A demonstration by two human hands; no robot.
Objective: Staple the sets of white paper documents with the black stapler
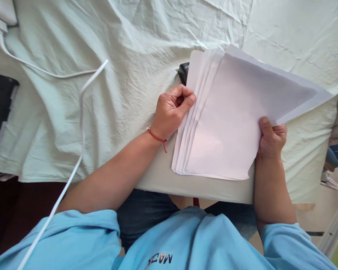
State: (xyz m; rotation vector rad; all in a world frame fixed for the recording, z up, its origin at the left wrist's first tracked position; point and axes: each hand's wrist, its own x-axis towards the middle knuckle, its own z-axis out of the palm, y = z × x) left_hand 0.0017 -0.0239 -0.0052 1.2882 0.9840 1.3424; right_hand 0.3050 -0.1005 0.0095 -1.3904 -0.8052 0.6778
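Note:
Several white paper sheets (228, 120) lie fanned out above the front edge of the table, their left edges staggered. My left hand (173, 108) is closed in a pinch at the left edge of the sheets, thumb against the forefinger. A red string bracelet circles that wrist. My right hand (272, 138) grips the lower right side of the sheets, its thumb on top and its fingers mostly underneath. The back sheets spread out to the right beyond this hand. Partly hidden behind the sheets' upper left edge is a small black object (183, 71), whose kind I cannot make out.
A pale green cloth (129, 48) with wrinkles covers the table. A white cable (81, 101) runs from a white plug block (2, 13) at upper left down past my left arm. A black case (0, 108) sits at the left edge. Another person's shoe (331, 183) shows at right.

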